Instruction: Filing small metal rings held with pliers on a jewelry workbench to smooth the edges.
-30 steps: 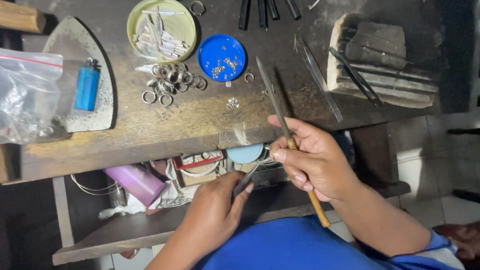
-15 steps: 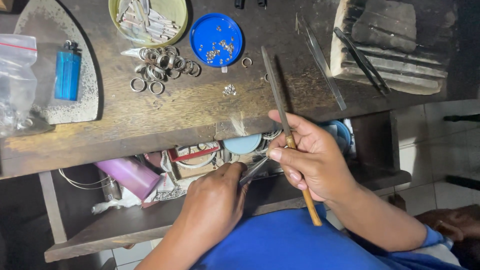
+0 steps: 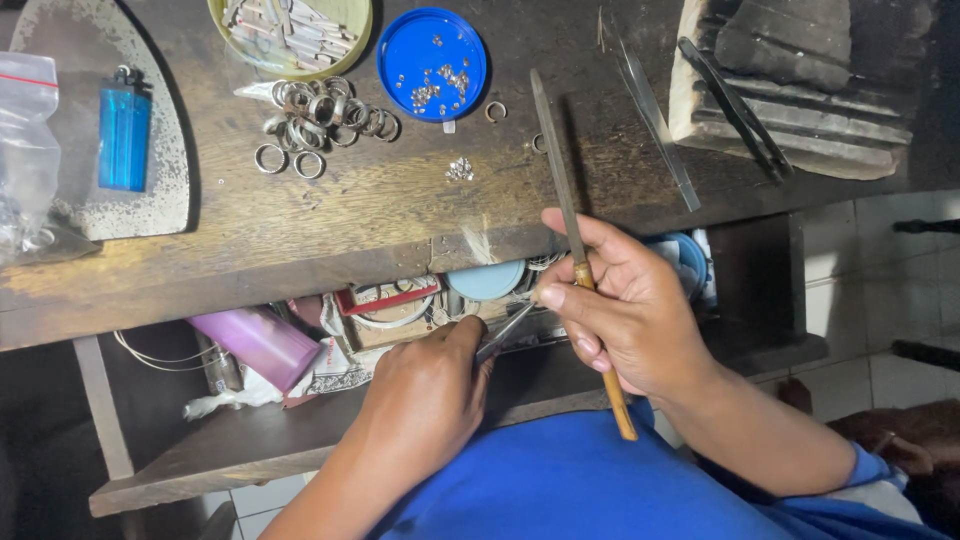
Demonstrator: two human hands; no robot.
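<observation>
The yellow-green round dish of metal strips (image 3: 290, 35) is cut off by the top edge. The clear plastic bag (image 3: 25, 150) runs off the left edge. The left hand (image 3: 420, 400) hides most of the thin metal tweezers (image 3: 503, 333); whatever their tips grip is too small to tell.

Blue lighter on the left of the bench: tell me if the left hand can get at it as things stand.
Probably yes, but not at once. The blue lighter lies uncovered on a grey pad, with nothing across the way. The left hand is below the bench edge, pinching slim tweezers, so it would have to free its fingers first.
</observation>
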